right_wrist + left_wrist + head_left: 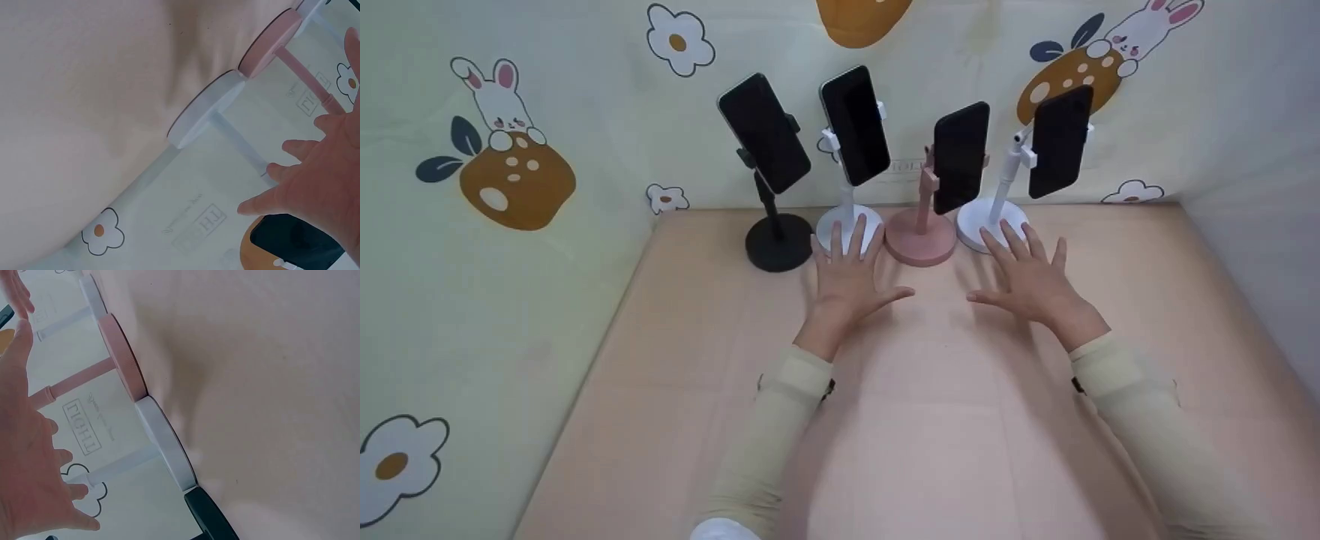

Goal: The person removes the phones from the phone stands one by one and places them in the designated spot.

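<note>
Four phone stands stand in a row: a black one (778, 244), a white one (832, 217), a pink one (921, 241) and another white one (975, 223). Each holds a dark-screened phone. My left hand (847, 283) is spread with straight fingers in front of the left white stand, fingertips over its base in the head view. My right hand (1035, 281) is spread likewise before the right white stand. Both wrist views show the left hand (34, 455) and the right hand (323, 174) raised above the table, holding nothing.
The stands are at the table's (915, 450) back edge, close to a patterned wall covering (600, 97). A plain pale wall (1252, 150) rises on the right. A small white thing (724, 529) shows at the bottom, by the left sleeve.
</note>
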A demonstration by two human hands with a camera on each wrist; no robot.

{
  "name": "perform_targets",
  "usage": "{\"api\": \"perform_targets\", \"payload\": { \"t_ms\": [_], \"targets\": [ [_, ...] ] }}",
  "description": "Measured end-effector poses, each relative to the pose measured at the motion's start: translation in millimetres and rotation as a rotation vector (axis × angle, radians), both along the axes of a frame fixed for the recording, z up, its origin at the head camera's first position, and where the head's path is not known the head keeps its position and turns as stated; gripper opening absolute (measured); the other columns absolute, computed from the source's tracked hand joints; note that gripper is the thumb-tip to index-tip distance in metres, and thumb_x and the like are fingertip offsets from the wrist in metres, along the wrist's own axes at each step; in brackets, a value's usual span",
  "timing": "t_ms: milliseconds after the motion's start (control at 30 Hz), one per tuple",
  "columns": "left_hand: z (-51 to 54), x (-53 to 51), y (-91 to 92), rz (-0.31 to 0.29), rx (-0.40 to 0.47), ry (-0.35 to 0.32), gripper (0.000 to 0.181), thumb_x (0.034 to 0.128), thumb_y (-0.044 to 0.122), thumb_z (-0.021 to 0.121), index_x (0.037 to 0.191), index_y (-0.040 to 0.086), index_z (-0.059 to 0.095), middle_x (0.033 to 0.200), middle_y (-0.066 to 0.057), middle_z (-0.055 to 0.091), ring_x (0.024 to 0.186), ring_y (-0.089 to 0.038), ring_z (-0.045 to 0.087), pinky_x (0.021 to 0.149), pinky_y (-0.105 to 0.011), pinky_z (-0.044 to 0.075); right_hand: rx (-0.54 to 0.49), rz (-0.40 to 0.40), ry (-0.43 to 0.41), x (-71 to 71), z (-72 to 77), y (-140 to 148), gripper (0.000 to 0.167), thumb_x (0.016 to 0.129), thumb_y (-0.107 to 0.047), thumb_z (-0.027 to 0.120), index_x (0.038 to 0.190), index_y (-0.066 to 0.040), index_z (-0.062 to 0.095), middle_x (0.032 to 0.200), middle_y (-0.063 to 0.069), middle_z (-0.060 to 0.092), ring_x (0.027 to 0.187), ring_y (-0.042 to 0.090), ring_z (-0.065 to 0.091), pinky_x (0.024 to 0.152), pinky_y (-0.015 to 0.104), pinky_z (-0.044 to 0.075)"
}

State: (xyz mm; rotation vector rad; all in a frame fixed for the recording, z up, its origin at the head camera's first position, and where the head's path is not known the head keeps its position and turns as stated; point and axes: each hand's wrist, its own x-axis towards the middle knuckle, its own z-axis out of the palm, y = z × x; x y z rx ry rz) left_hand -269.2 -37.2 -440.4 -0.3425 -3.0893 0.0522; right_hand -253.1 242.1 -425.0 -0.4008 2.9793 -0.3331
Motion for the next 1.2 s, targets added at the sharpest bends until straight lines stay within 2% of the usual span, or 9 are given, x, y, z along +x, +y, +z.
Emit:
{"api": "perform_targets", "payload": {
  "t_ms": [267,500,900,1200],
  "targets": [
    [-2.1,-3.7,-11.5,0.022,0.006,-0.006,0.107,0.0795,0.089,0.040,0.161,0.029,0.005,0.170,-0.003,-0.002,0.156,-0.040,0.002,0.121,-0.070,0.004,0.005,-0.010,-0.028,-2.1,-0.4,1.5,0.106,0.085,-0.074,0.057,0.161,-0.023,0.005,0.168,0.018,0.001,0.152,0.049,-0.006,0.109,0.082,-0.012],
    [-3.1,-5.5,-21.2,0.041,0.055,0.004,0.106,0.0806,0.087,0.044,0.161,0.028,0.008,0.170,-0.004,0.002,0.156,-0.040,0.004,0.121,-0.071,0.007,0.013,-0.010,-0.010,-1.1,-3.5,1.9,0.099,0.090,-0.059,0.064,0.161,-0.021,0.007,0.168,0.019,0.005,0.152,0.050,-0.002,0.109,0.083,-0.009],
    [-7.4,-8.8,-34.7,0.069,0.112,-0.019,0.104,0.0823,0.083,0.048,0.161,0.027,0.009,0.170,-0.006,0.003,0.156,-0.039,0.004,0.122,-0.070,0.006,0.001,-0.023,-0.009,-0.5,-8.4,4.6,0.098,0.090,-0.052,0.067,0.161,-0.019,0.009,0.167,0.022,0.008,0.151,0.051,0.001,0.108,0.083,-0.008],
    [-8.4,-8.9,-43.4,0.115,0.132,-0.017,0.102,0.0824,0.083,0.049,0.161,0.026,0.014,0.169,-0.008,0.010,0.155,-0.039,0.013,0.123,-0.067,0.011,0.005,-0.029,-0.019,-0.5,-9.5,6.3,0.096,0.092,-0.051,0.066,0.161,-0.018,0.008,0.167,0.022,0.009,0.151,0.050,0.002,0.109,0.084,-0.006]
  ]
}}
